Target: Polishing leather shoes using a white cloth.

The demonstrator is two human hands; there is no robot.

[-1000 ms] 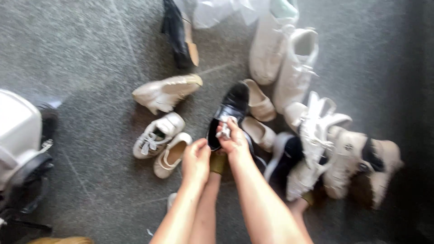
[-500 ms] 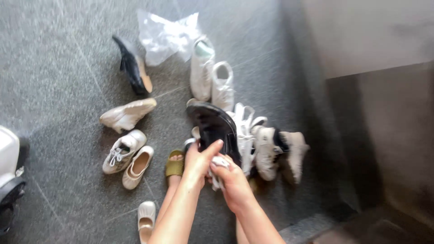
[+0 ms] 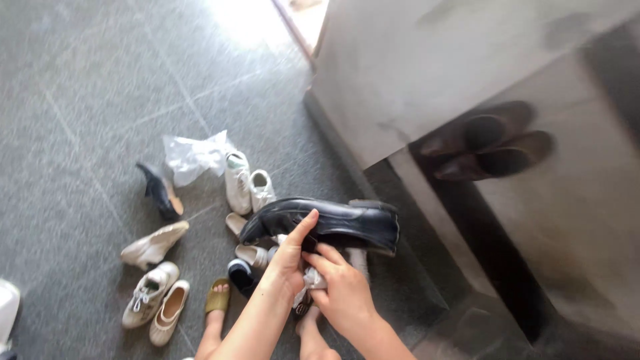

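A glossy black leather shoe (image 3: 333, 223) is lifted off the floor, lying sideways with its toe to the left. My left hand (image 3: 290, 257) grips it from below, the thumb stretched up along its side. My right hand (image 3: 343, 293) sits just under the shoe, closed around a crumpled white cloth (image 3: 310, 280) that is pressed near the sole.
Several pale shoes lie on the grey stone floor: white sneakers (image 3: 247, 183), a beige shoe (image 3: 153, 245), a laced sneaker (image 3: 148, 295). A black heeled shoe (image 3: 159, 192) and a clear plastic bag (image 3: 193, 155) lie beyond. Dark brown shoes (image 3: 487, 143) sit on a ledge at the right.
The black shoe has been raised from the floor and turned sideways. My view has swung up and right, bringing the ledge with the dark brown shoes into sight.
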